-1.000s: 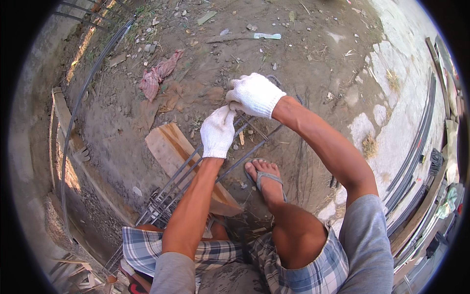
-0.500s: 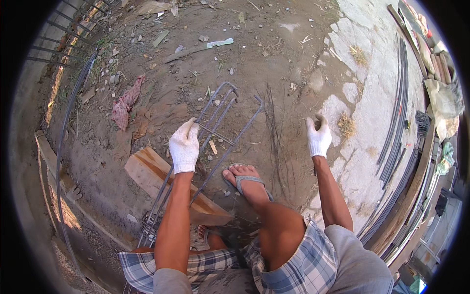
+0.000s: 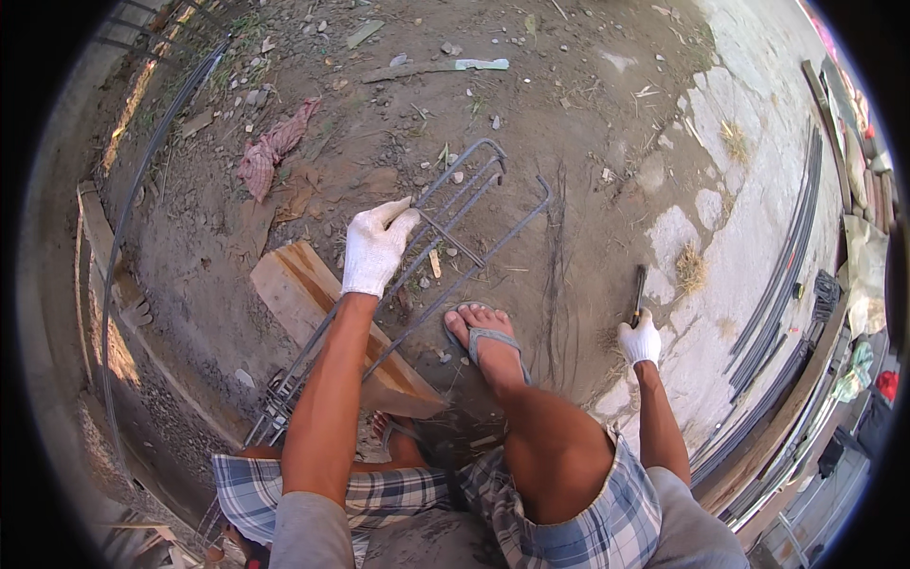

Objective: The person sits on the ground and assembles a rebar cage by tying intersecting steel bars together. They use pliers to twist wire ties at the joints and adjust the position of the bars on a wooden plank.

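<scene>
Grey-sandalled foot point(image 3: 498, 360) nearest you, just off the wooden board's point(image 3: 289, 284) right edge; your right hand point(image 3: 640, 341) has its fingers wrapped around a dark slim tool point(image 3: 640, 287), near the concrete's point(image 3: 758, 180) left edge. Your left hand point(image 3: 373, 251) pinches a thin cross rod's point(image 3: 449, 237) left end, on steel bars point(image 3: 517, 229) that cross the board, hooked ends beyond its upper edge; pink cloth point(image 3: 277, 152) lies farther off.

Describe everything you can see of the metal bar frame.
The bar frame, greyish and steel-like, has long rods with hooked far ends and a thin crosspiece. It slants from lower left to upper right, passing over a wooden board and dirt. The left hand pinches it at the crosspiece's left end; the forearm hides part.
</scene>
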Available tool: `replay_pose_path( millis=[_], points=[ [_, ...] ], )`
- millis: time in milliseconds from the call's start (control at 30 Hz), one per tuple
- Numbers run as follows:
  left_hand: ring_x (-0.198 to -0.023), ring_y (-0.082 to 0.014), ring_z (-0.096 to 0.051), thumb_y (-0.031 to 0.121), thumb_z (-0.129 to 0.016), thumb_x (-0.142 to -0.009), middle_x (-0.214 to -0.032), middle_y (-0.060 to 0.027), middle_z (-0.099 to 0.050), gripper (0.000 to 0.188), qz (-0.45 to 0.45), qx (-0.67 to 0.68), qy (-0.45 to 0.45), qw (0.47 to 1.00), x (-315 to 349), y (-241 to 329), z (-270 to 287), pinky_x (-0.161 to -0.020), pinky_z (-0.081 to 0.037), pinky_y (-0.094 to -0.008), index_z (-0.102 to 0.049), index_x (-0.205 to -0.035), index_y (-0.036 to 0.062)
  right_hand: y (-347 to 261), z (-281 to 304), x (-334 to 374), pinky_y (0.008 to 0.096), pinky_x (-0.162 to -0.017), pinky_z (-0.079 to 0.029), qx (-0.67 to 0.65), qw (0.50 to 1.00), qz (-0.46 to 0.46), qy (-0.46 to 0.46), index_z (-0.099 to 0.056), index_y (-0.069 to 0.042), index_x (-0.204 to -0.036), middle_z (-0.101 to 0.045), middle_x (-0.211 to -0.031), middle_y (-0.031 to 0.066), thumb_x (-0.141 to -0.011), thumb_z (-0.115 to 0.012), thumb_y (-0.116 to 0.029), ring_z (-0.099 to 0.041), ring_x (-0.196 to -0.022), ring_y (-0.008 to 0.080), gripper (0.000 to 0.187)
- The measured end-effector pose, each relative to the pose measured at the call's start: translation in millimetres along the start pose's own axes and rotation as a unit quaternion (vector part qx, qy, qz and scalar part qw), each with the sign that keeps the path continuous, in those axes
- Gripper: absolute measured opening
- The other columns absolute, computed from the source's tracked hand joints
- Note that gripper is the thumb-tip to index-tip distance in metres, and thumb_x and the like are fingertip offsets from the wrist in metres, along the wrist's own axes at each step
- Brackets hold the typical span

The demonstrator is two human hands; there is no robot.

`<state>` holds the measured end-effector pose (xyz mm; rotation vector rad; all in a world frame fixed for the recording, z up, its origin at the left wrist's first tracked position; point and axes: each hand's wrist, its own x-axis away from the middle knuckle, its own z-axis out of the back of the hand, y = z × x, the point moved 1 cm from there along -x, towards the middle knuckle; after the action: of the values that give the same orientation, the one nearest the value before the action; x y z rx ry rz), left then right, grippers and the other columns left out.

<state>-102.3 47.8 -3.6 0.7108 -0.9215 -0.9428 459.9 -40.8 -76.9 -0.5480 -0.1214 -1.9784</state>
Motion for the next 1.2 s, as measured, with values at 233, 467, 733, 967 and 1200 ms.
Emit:
replay_pose_path(
  millis=[233,467,733,967,1200],
  points=[
    [-0.107,-0.0352,-0.08,0.022,-0.077,-0.098,-0.116,-0.0244,-0.08,0.036,-0.053,0.011,0.058,0.997,7,-6,-9,-0.093,-0.061,-0.0388,-0.079,-0.126,-0.0014,-112,117,21,0.0347,-0.068,-0.056,-0.236,0.948,0.06,-0.203,-0.07,-0.001,-0.14,-0.072,-0.086,0.0035,-0.108,-0.066,-0.021,-0.071,-0.077,0.0165,0.039],
    [-0.107,-0.0382,-0.077,0.033,-0.073,-0.098,-0.115,-0.0166,-0.081,0.033,-0.042,0.008,0.084,0.996,10,-11,-15,-0.093,-0.062,-0.0464,-0.084,-0.12,0.0101,-395,208,62,0.0453,-0.08,-0.065,0.364,0.789,0.493,-0.044,-0.058,-0.02,-0.16,-0.074,-0.13,0.0219,-0.1,-0.063,0.001,-0.079,-0.097,0.0347,0.063],
    [-0.105,-0.0386,-0.077,0.036,-0.073,-0.098,-0.11,-0.0151,-0.08,0.029,0.016,0.015,0.059,0.998,12,-3,-11,-0.089,-0.061,-0.0512,-0.084,-0.116,0.0152,-560,156,86,0.062,-0.13,-0.037,0.54,0.5,0.675,0.046,-0.047,-0.015,-0.166,-0.046,-0.166,0.0284,-0.097,-0.063,0.002,-0.065,-0.135,0.0467,0.073],
    [-0.094,-0.0406,-0.079,0.033,-0.076,-0.098,-0.097,-0.0179,-0.08,0.022,0.043,0.014,0.027,0.999,9,-1,-8,-0.081,-0.063,-0.0536,-0.083,-0.103,0.0128,-595,129,99,0.0608,-0.13,-0.035,0.68,0.399,0.614,0.03,-0.043,-0.01,-0.168,-0.04,-0.17,0.0325,-0.092,-0.068,0.002,-0.066,-0.136,0.0477,0.081],
    [-0.099,-0.0416,-0.077,0.034,-0.073,-0.098,-0.101,-0.0178,-0.08,0.026,0.069,0.02,0.003,0.997,7,-1,-6,-0.086,-0.062,-0.0544,-0.082,-0.108,0.0128,-581,129,114,0.0591,-0.119,-0.044,0.712,0.374,0.593,0.026,-0.054,-0.012,-0.158,-0.061,-0.147,0.026,-0.096,-0.068,-0.006,-0.071,-0.123,0.0405,0.063]
  ],
)
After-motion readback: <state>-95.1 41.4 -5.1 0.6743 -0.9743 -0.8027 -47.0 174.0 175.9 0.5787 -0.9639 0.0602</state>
